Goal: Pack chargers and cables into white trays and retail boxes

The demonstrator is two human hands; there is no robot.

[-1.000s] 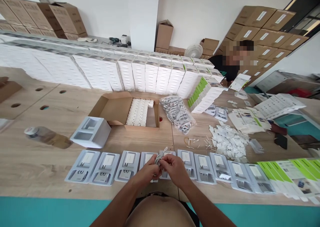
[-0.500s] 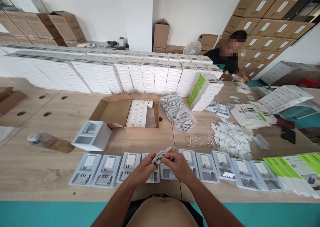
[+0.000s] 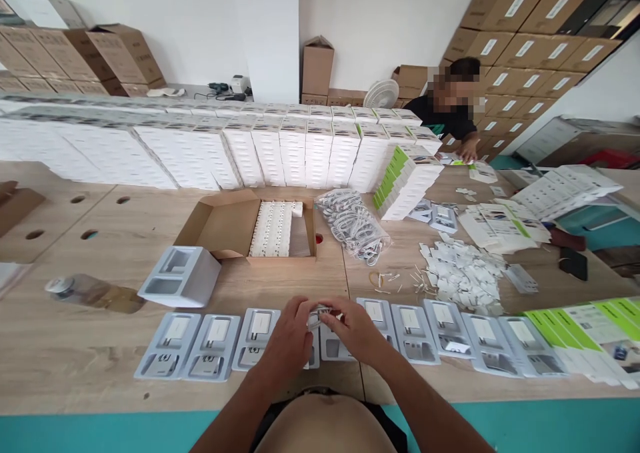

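Note:
A coiled white cable (image 3: pixel 316 316) is held between my two hands, mostly covered by fingers. My left hand (image 3: pixel 293 333) is closed round its left side, and my right hand (image 3: pixel 353 326) grips it from the right. Under and beside them runs a row of grey plastic trays; the tray (image 3: pixel 213 346) to the left and the tray (image 3: pixel 413 333) to the right each hold a white charger block in the upper compartment. Some lower compartments hold a flat printed piece. Trays right below my hands are partly hidden.
Behind lie an open carton (image 3: pixel 225 223) with white chargers, a bag of cables (image 3: pixel 353 226) and a heap of white pieces (image 3: pixel 463 273). Stacked trays (image 3: pixel 180 276) and a bottle (image 3: pixel 95 293) stand left. White boxes (image 3: pixel 295 150) form a wall; a co-worker (image 3: pixel 450 110) sits beyond.
Both hands have closed in round the cable, which is bunched up and more hidden. The co-worker's hands have lowered a white-green box piece to the table. The view has shifted slightly.

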